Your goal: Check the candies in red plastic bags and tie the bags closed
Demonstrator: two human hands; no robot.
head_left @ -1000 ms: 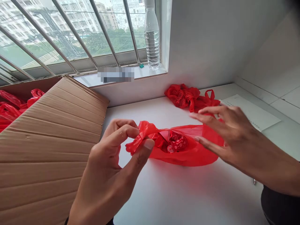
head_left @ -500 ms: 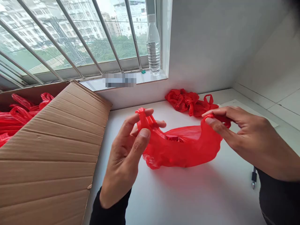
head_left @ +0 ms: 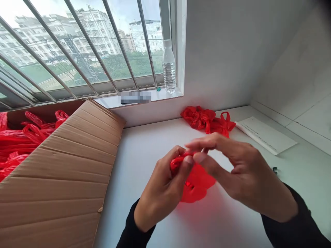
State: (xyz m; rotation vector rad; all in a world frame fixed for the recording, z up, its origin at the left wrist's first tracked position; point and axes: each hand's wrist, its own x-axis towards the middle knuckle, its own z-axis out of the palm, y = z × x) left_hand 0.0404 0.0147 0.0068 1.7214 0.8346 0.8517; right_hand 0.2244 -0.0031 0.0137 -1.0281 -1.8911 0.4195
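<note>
A red plastic bag [head_left: 198,182] hangs just above the white table, its top gathered into a bunch. My left hand [head_left: 165,189] is closed round that bunch, with the thumb pressed along its near side. Close against it, the thumb and fingertips of my right hand [head_left: 240,172] pinch at the gathered top; the tips are slightly blurred and partly overlap the bag. Something small and dark red shows inside the bag, too unclear to name.
A cardboard box [head_left: 64,172] full of red plastic bags [head_left: 23,137] stands at the left. More crumpled red bags [head_left: 199,117] lie by the wall. A white pad [head_left: 269,134] rests at the right. A water bottle [head_left: 169,70] stands on the windowsill [head_left: 165,96].
My hands have come together from a wide spread, my right hand moving left. The bag's stretched opening is now bunched up in my left hand. The view has tilted up slightly.
</note>
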